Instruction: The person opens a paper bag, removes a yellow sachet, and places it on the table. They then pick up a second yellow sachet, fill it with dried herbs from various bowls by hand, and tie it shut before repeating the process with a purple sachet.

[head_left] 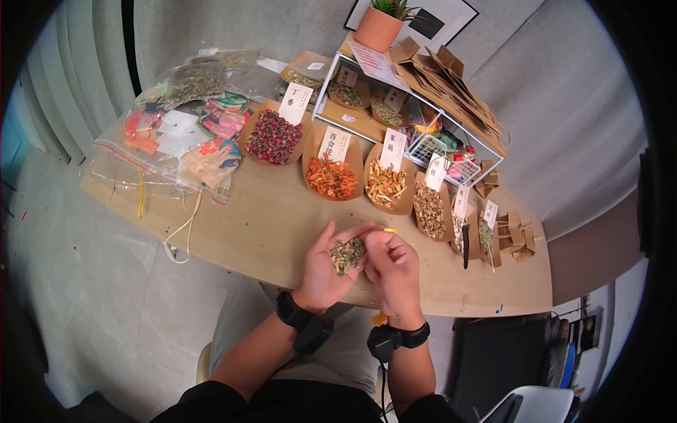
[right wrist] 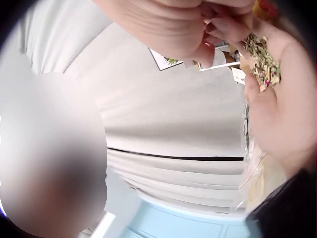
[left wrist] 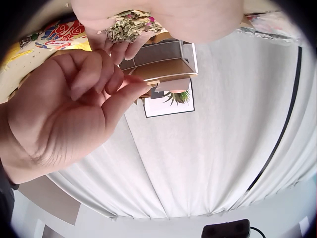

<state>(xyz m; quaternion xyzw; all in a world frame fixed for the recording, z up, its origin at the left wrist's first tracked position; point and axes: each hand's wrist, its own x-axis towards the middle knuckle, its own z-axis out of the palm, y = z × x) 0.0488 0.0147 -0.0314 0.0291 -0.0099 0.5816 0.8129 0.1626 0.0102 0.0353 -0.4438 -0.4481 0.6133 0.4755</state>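
My left hand (head_left: 326, 271) is palm up and cupped, with a small heap of dried herb mix (head_left: 346, 256) lying in it. The mix is green and pale beige, with a few pink petal bits (left wrist: 150, 20). Right beside that palm, my right hand (head_left: 395, 275) is turned inward. Its fingers (left wrist: 94, 72) are curled and its thumb points toward the fingertips; nothing shows between them. Behind the right hand in the left wrist view is a colourful patterned cloth (left wrist: 60, 35) in red, blue and yellow, partly hidden.
Kraft paper trays of dried flowers (head_left: 331, 178) and herbs stand across the wooden table (head_left: 271, 225), labelled with white cards. A plastic bag (head_left: 127, 156) of fabric pouches lies left. A shelf (head_left: 352, 125) at the back bears a potted plant (head_left: 377, 29) and paper bags (head_left: 451, 88).
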